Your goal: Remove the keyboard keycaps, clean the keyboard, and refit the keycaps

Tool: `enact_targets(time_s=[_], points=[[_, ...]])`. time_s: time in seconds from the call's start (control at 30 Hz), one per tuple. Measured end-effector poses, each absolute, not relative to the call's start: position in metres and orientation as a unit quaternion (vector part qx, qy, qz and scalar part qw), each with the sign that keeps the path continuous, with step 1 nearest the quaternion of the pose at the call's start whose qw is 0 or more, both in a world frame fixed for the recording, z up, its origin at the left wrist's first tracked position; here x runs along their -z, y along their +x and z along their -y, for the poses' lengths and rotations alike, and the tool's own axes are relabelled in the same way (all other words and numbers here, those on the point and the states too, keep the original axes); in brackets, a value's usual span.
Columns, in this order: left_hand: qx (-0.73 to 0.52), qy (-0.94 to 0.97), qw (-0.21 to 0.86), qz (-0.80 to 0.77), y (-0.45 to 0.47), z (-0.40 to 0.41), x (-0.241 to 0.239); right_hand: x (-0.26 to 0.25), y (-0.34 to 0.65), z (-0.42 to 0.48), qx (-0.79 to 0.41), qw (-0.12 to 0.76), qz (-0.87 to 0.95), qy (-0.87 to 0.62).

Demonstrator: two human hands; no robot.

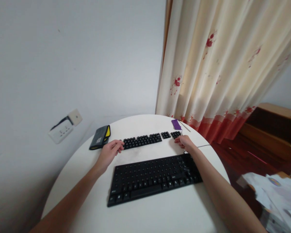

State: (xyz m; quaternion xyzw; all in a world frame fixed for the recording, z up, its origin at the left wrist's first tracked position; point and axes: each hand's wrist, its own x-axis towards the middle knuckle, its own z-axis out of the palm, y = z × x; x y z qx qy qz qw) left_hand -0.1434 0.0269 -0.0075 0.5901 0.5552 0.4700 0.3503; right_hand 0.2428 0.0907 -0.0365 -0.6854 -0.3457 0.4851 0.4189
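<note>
A black keyboard (147, 176) lies across the white round table; many keys in its upper rows are off, while the lower rows have caps. Behind it, loose black keycaps (143, 140) are laid out in rows, with smaller groups (165, 135) to the right. My left hand (113, 149) is at the left end of the keycap rows, its fingers curled together. At the rightmost keycap group (176, 134) is my right hand (184, 142), fingers drawn into a pinch. Whatever either hand may hold is too small or hidden to make out.
A grey pouch with a yellow inside (100, 137) sits at the table's left edge. Toward the back right are a purple cloth (176, 124) and a thin stick (185, 126). A black cable (203, 146) runs off the right edge. Papers (274, 194) lie beyond the table.
</note>
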Motion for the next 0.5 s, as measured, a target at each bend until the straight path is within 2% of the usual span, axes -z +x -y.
enact_targets(time_s=[0.5], points=[[-0.448,0.618,0.332,-0.553,-0.1409,-0.0239,0.0061,0.0397,0.2423,-0.0919,-0.482,0.439,0.332,-0.682]])
